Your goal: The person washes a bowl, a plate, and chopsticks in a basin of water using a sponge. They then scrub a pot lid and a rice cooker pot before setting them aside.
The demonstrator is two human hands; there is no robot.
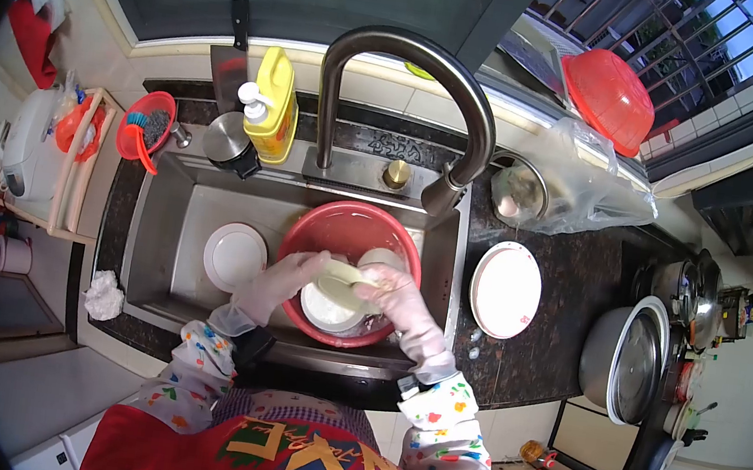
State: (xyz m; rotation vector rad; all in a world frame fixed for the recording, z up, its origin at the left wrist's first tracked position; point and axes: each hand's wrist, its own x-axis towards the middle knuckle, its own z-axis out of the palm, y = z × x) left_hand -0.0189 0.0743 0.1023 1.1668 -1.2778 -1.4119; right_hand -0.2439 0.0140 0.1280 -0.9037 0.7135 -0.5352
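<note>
Dish, pale green and tilted, is hanging over the red basin in the sink, sitting between the two hands so that neither is having to reach for it. Its longer visible line is running roughly from left to right, from one hand towards the other, though foreshortening is making the true axis hard to judge. On its right end the right hand is pinching the edge, the fingers bending round it; that hand is lying closer to the dish, with its palm almost against the end. From the other side the left hand is bringing its fingertips to the upper left edge, its palm facing inward and standing a little farther out; whether those fingertips are gripping or only steadying, I cannot tell. Both hands are seeming to wear thin, pale gloves. Just below the dish, as the view is showing it, a white bowl is lying inside the basin, partly hidden by the dish, and a white cup-like piece is resting beyond the right hand, near the basin's wall. Left of the basin, a white plate is lying flat on the sink floor, nearer the left hand, while a plate stack is standing on the counter to the right, well apart from the right hand.
</note>
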